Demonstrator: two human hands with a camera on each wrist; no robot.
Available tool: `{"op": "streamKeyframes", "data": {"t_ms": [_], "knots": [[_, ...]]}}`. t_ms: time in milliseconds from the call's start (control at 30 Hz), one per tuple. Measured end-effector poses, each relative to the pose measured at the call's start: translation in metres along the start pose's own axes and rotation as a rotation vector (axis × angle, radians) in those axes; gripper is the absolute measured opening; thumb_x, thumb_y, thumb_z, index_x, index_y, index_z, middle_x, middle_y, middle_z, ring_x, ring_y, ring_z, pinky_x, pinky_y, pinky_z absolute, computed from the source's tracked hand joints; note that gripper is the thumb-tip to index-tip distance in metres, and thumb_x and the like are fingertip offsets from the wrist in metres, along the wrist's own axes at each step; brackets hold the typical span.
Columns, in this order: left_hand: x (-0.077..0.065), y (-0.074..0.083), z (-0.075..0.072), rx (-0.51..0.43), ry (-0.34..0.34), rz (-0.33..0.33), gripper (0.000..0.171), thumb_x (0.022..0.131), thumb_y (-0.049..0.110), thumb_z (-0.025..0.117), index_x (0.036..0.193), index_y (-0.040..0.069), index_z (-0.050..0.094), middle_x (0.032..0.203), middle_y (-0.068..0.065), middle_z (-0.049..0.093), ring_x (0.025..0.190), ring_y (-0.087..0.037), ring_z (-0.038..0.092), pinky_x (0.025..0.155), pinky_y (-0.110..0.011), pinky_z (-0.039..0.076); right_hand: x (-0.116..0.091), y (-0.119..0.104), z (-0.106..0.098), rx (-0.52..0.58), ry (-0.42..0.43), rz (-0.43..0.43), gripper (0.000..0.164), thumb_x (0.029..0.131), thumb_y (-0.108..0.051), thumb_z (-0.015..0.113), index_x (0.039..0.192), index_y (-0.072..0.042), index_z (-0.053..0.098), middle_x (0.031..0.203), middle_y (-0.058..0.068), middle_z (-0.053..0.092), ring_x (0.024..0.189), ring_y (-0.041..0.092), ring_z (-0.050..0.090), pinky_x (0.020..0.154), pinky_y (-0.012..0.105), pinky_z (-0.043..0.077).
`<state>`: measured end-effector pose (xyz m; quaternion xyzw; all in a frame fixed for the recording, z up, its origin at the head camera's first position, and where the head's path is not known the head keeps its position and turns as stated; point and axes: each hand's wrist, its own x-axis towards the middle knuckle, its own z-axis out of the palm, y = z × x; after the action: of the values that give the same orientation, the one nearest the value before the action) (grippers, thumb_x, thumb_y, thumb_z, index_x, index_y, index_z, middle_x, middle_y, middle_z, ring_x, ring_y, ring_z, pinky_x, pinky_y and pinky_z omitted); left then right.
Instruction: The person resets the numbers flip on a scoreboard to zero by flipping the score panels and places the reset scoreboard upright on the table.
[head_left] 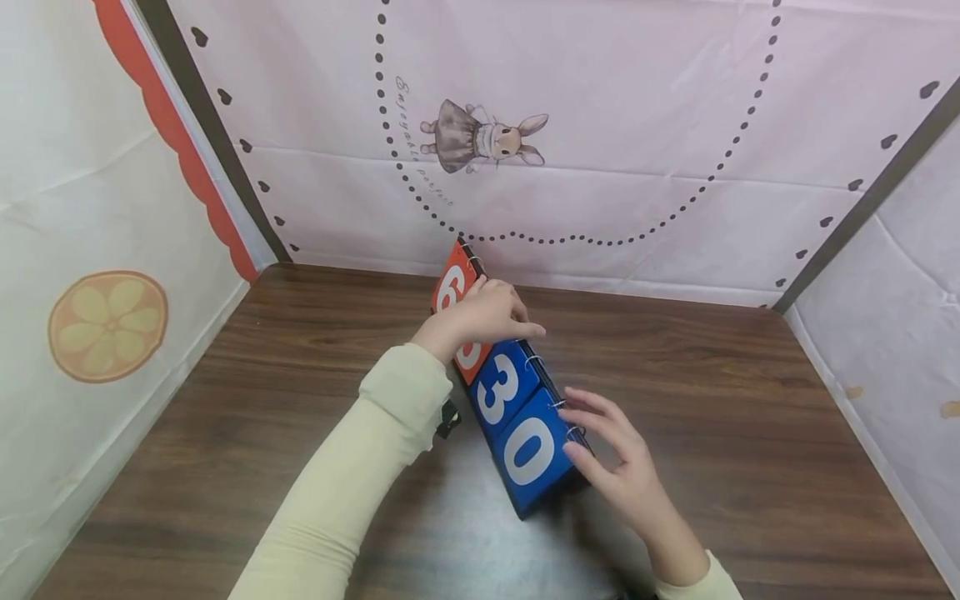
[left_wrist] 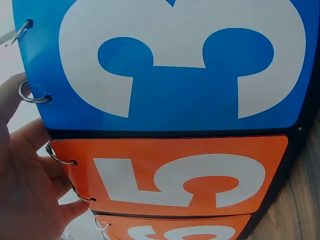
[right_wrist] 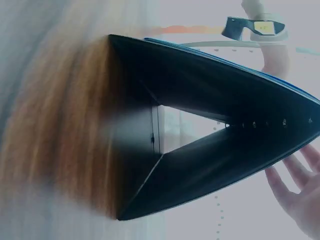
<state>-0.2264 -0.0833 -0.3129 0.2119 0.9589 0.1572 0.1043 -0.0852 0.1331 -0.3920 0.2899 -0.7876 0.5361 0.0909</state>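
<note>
A tabletop flip scoreboard (head_left: 525, 467) stands like a tent on the table, its number cards hung on metal rings along the top edge. Blue cards show 3 (head_left: 498, 387) and 0 (head_left: 529, 450); the orange-red ones show 5 (left_wrist: 225, 172) and 6, partly covered in the head view. My left hand (head_left: 491, 310) reaches over the top edge at the red cards, its loosely bent fingers by the rings; firm contact is hard to tell. At the blue 0 end, my right hand (head_left: 622, 467) has its fingers spread beside the rings, nothing held. The right wrist view shows the board's hollow black end (right_wrist: 215, 75).
The brown wooden table (head_left: 712, 417) meets a pale cloth backdrop (head_left: 637, 100) printed with a rabbit just behind the scoreboard. Cloth panels also flank the left and right sides. A small black object (head_left: 447, 419) shows below my left cuff.
</note>
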Motion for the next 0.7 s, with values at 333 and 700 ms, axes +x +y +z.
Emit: {"op": "streamKeyframes", "data": {"t_ms": [333,700], "knots": [[-0.002,-0.0058,-0.0035,-0.107,0.004,0.043,0.039,0.089,0.049,0.054,0.107,0.018,0.069,0.104,0.005,0.066,0.123,-0.017,0.041,0.111,-0.046,0.0,-0.0041,-0.0018,0.0088,-0.132,0.118,-0.014,0.036,0.078,0.005,0.068,0.111,-0.009,0.066,0.127,0.004,0.055,0.116,0.019,0.05,0.088,0.023,0.045],[0.0022,-0.0055,-0.0047,-0.21,0.0,-0.009,0.032,0.084,0.047,0.062,0.1,0.021,0.071,0.085,0.011,0.067,0.101,-0.011,0.054,0.111,-0.043,0.001,-0.0008,0.0018,0.0002,0.04,0.065,0.022,0.034,0.089,-0.001,0.056,0.122,-0.004,0.058,0.131,0.009,0.052,0.118,0.021,0.049,0.09,0.031,0.046]]}}
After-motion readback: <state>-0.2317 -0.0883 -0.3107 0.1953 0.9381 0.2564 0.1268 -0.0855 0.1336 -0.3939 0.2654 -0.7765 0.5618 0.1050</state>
